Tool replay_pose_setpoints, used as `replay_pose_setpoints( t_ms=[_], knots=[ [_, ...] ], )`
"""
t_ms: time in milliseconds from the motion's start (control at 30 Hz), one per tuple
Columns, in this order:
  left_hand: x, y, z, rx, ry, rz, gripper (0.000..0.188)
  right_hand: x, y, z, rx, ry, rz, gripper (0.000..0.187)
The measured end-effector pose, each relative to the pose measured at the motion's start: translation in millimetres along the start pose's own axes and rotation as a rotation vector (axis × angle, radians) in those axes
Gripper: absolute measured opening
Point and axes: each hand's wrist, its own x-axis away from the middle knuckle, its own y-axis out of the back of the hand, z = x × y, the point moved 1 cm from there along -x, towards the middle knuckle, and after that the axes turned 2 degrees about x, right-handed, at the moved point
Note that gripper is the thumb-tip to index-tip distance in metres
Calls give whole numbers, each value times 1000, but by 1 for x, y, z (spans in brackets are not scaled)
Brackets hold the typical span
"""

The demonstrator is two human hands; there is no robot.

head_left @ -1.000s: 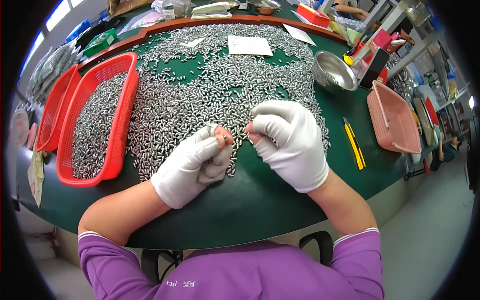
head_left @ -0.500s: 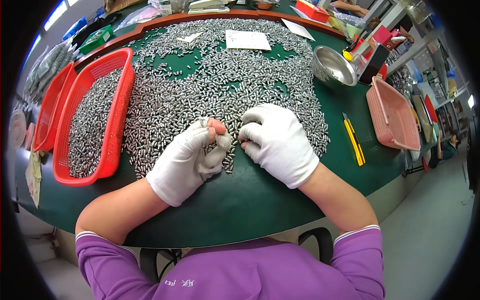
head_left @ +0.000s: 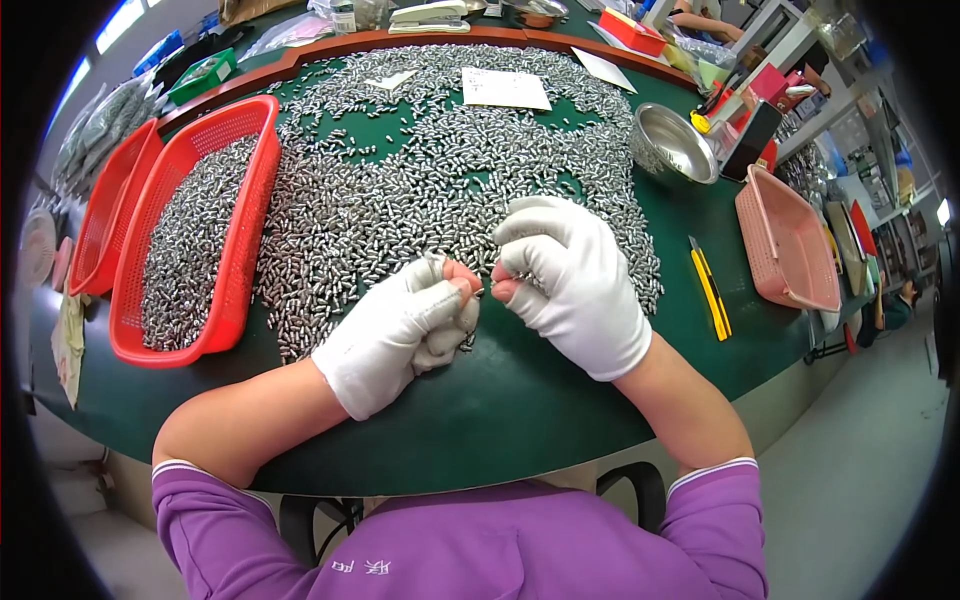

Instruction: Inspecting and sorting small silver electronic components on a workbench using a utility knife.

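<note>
Small shiny metal cylindrical parts (head_left: pixel 370 215) lie in a broad layer over the green tabletop. At the near edge of this spread, my left hand (head_left: pixel 385 340) is closed in a white glove, with bare thumb and fingertip pressed together. A bit of metal shows beside those tips, but whether they grip it is unclear. Close on its right is my right hand (head_left: pixel 580 290), also gloved, its fingers curled and bare tips pinched together. Anything inside that pinch is too small to make out. The two hands' fingertips face each other, a small gap apart.
A red basket (head_left: pixel 262 195) full of the metal parts stands at left. On the right are a steel bowl (head_left: pixel 675 140), a yellow utility knife (head_left: pixel 711 290) and a pink basket (head_left: pixel 790 240). A white paper slip (head_left: pixel 507 88) lies on the parts near the wooden rim (head_left: pixel 400 40).
Both hands have shifted slightly right in the picture, and the left fingertips have come nearer to the right ones. The left fingers have closed more tightly. The whole scene has shifted a little.
</note>
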Motion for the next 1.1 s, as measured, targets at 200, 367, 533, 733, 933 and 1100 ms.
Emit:
replay_pose_setpoints(
  t_ms=[200,367,533,733,933,1100],
  knots=[
    [1,-5,3,-74,59,-14,18,-2,1,3,-193,94,-9,24],
    [-1,2,3,-55,45,-13,16,-3,0,-1,-143,99,-113,25],
    [-1,-2,2,-14,37,-54,12,-7,3,3,-158,154,-76,25],
    [-1,-1,3,5,33,-27,12,-7,0,-1,-141,186,-98,24],
    [0,0,5,-23,25,-36,15,-5,1,5,-136,127,-87,26],
    [0,1,4,-38,43,-44,18,-3,1,7,-154,93,-70,27]
  ],
)
